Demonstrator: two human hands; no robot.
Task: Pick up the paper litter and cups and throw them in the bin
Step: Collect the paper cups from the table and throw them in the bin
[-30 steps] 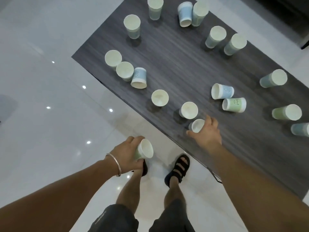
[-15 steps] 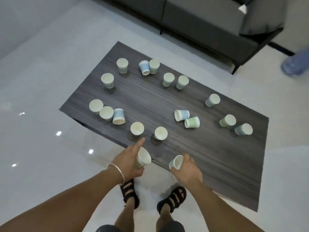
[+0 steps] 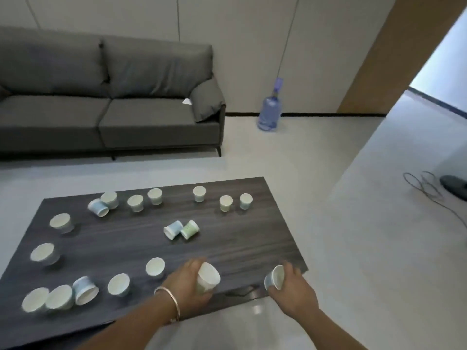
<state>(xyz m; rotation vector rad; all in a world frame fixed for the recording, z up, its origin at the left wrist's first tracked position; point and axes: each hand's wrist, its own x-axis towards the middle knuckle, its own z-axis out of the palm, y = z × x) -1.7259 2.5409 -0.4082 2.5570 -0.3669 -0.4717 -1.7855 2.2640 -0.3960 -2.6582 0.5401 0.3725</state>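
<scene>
L hand (image 3: 187, 281) grips one paper cup (image 3: 207, 277), R hand (image 3: 293, 286) grips a second cup (image 3: 274, 277), both at tabletop (image 3: 240, 248) near edge. No bin in view; its direction can't be told.

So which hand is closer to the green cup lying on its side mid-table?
Left. The left hand, gripping a white cup, is on the person's side of the green cup; the right hand, gripping another cup, is farther right, at the table corner.
</scene>
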